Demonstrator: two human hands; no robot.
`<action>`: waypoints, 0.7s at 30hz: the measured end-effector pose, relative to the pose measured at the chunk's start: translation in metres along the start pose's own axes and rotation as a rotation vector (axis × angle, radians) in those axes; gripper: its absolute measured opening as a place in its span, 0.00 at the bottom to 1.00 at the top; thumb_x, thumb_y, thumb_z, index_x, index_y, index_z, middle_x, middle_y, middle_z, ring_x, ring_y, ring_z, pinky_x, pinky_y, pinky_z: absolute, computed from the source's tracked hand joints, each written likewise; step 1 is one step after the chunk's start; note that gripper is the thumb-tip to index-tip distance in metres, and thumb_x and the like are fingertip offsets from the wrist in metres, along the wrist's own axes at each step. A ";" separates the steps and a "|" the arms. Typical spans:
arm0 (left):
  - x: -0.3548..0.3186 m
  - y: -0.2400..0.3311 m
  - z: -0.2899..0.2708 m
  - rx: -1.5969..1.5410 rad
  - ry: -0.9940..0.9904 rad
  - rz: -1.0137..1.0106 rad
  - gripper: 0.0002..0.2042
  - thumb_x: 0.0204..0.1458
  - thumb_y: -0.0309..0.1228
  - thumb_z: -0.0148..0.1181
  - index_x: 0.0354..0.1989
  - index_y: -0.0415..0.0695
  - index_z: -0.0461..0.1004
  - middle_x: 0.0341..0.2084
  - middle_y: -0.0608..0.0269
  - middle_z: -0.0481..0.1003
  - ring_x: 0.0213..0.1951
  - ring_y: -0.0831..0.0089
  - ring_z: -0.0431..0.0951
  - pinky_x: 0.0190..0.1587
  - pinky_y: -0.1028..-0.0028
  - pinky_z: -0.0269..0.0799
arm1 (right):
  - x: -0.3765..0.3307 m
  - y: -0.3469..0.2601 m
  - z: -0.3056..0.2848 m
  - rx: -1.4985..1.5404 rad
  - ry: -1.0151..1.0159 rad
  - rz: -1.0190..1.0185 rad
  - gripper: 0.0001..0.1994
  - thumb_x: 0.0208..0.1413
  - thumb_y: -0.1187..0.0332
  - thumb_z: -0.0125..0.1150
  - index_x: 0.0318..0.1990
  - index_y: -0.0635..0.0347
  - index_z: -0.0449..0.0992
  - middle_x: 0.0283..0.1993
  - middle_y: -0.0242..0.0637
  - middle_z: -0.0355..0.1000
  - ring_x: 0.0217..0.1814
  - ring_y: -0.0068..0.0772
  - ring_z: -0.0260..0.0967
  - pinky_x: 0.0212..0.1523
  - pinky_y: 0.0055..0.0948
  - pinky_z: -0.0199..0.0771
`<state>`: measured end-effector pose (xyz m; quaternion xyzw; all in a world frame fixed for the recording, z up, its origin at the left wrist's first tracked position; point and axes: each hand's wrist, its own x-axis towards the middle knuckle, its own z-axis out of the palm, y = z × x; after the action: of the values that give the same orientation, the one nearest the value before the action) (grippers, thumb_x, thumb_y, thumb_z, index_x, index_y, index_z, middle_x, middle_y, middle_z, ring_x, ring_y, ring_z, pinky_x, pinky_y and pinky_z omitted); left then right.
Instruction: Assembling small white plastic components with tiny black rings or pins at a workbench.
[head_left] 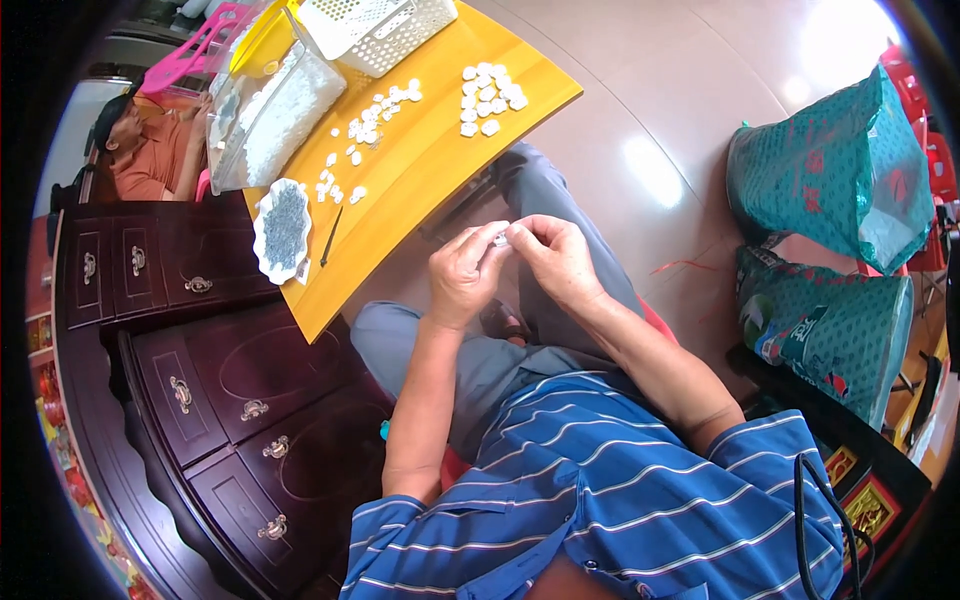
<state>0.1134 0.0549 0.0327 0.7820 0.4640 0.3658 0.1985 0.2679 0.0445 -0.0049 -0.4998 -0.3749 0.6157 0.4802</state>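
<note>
My left hand (464, 270) and my right hand (556, 258) meet over my lap, just off the table's near edge. Thumbs and fingertips of both hands pinch a small white plastic piece (500, 239), mostly covered by the fingers. Similar white pieces form a tight cluster (488, 98) near the table's right end, and others lie scattered (368, 125) further left. A white scalloped dish (262, 245) contains many tiny dark grey parts, too small to name. Beside it lies a thin black tool (331, 238).
On the wooden table (440, 150) stand a clear bin (226, 165) of white pieces and a white perforated basket (405, 40). A person (150, 150) sits beyond. Dark drawers (190, 360) flank my left; green bags (800, 185) stand on the floor at right.
</note>
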 end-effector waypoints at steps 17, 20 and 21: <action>0.004 -0.001 -0.008 -0.036 -0.091 -0.052 0.14 0.53 0.27 0.71 0.48 0.40 0.80 0.34 0.53 0.81 0.32 0.63 0.83 0.37 0.72 0.78 | -0.001 -0.008 -0.001 0.169 -0.072 0.132 0.12 0.65 0.65 0.60 0.40 0.66 0.82 0.35 0.30 0.79 0.38 0.18 0.71 0.41 0.24 0.72; 0.009 0.002 -0.014 -0.014 -0.147 -0.026 0.15 0.53 0.28 0.71 0.48 0.40 0.80 0.35 0.53 0.82 0.33 0.62 0.83 0.37 0.71 0.79 | 0.000 -0.006 -0.003 0.168 -0.093 0.114 0.10 0.67 0.63 0.62 0.39 0.59 0.82 0.33 0.24 0.76 0.33 0.13 0.65 0.37 0.18 0.65; 0.010 0.003 -0.015 0.003 -0.165 -0.004 0.14 0.53 0.28 0.71 0.48 0.39 0.80 0.35 0.53 0.82 0.33 0.61 0.83 0.38 0.71 0.79 | 0.000 -0.006 -0.004 0.169 -0.090 0.114 0.10 0.67 0.63 0.62 0.39 0.59 0.82 0.33 0.24 0.76 0.33 0.13 0.65 0.37 0.18 0.65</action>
<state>0.1068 0.0621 0.0484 0.8090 0.4481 0.2988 0.2356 0.2730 0.0461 0.0002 -0.4499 -0.3136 0.6933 0.4675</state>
